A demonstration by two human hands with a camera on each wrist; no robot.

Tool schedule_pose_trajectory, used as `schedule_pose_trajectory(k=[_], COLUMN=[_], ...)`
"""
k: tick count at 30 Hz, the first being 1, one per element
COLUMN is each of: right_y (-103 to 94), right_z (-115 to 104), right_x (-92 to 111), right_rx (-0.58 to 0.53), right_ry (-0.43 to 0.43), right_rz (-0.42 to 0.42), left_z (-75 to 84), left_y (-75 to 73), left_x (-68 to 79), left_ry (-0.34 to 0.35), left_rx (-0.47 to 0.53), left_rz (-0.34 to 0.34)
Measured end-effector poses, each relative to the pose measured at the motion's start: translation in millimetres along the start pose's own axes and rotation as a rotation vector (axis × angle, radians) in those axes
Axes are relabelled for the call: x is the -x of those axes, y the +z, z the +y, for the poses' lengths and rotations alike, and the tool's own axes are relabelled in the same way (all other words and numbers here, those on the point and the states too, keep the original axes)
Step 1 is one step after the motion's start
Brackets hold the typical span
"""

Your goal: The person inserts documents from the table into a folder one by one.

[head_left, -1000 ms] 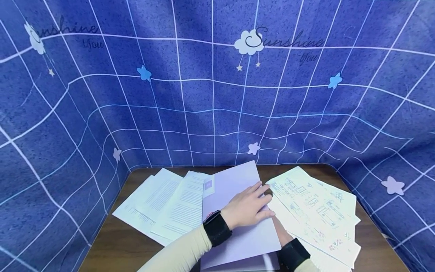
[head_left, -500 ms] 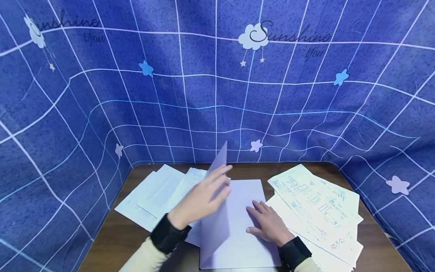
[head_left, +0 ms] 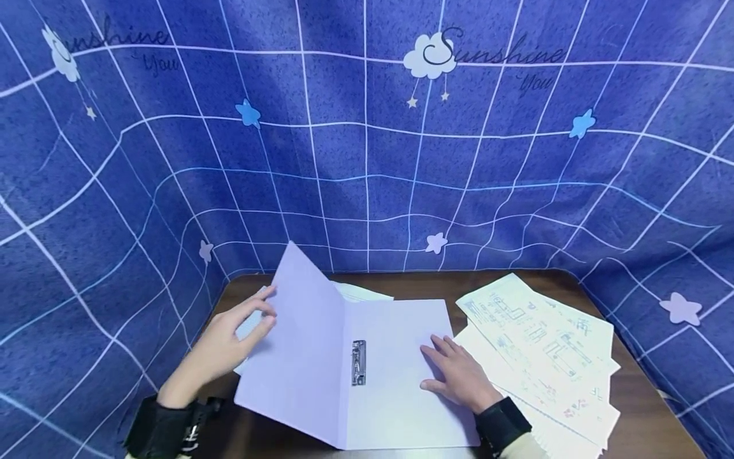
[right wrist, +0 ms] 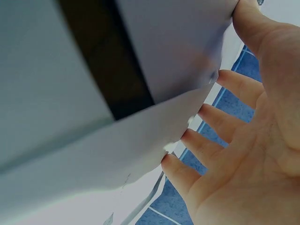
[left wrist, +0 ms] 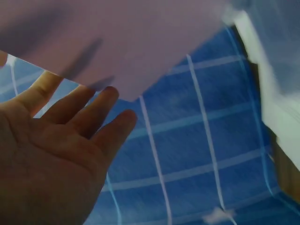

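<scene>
Lower centre, head view: lilac folder [head_left: 404, 414] spread wide, metal clip [head_left: 359, 363] inside; raised cover [head_left: 301, 357] mostly hides papers [head_left: 362, 293] behind. Left hand [head_left: 232, 338] at cover's edge, fingers parted, contact unclear; right hand [head_left: 459, 376] rests on folder, fingers spread.

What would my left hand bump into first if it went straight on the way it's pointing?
Most likely the raised left cover of the lilac folder: your left hand has its fingertips right by that cover's outer edge, though exact depth is unclear.
</scene>
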State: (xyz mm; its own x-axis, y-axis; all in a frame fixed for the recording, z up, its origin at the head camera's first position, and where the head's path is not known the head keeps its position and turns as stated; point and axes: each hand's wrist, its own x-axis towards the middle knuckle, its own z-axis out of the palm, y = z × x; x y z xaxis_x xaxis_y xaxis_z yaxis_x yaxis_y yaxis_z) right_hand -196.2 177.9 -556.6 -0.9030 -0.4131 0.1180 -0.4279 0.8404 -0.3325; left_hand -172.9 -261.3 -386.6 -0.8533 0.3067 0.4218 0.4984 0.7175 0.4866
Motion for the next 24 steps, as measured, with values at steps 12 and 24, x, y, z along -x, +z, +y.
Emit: schedule_pose_trajectory(k=[12,24], right_y=[-1.3,-4.4], right_z=[4.8,6.4], right_x=[2.8,2.6], right_rx=[-0.002,-0.004], right_ry=[0.021,-0.012], right_rz=[-0.005,0.015], left_z=[-63.8,-84.7], left_y=[1.7,59.3], left_x=[44.4,65.7], left_ry=[-0.264,-0.311], left_rx=[-0.079,-0.291], left_rz=[-0.305,-0.347])
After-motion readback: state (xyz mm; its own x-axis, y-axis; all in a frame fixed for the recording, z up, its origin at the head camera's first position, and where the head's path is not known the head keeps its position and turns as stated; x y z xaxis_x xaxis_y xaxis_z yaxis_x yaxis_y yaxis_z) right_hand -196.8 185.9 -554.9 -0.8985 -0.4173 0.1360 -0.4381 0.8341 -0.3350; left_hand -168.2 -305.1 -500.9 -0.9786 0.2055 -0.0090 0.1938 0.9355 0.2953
